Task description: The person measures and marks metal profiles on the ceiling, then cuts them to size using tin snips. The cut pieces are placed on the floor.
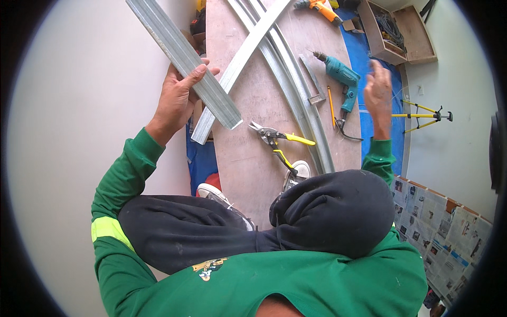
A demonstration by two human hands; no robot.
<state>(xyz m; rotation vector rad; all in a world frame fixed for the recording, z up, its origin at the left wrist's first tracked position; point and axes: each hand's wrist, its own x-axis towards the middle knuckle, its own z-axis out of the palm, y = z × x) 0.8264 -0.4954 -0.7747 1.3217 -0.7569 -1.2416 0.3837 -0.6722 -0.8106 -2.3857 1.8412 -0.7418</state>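
My left hand [182,90] is closed round a galvanized metal channel [185,58], held tilted above the board at the left. Under its lower end lies another metal strip [243,53], slanting across two long channels [298,90]. My right hand [378,90] is raised past the board's right edge, smeared by motion; no object shows in it. Nearest to it is a teal corded drill [342,76]. A pencil [331,105] and a metal try square [312,79] lie beside the drill. Tin snips [280,138] with yellow handles rest before my shoes, jaws apart.
The wooden board [243,158] lies over blue sheeting [364,47]. An orange drill [322,9] sits at its far end. An open wooden box [385,31] with cables stands at the far right, near a yellow tripod [417,115]. A newspaper-covered panel [438,232] is at the lower right.
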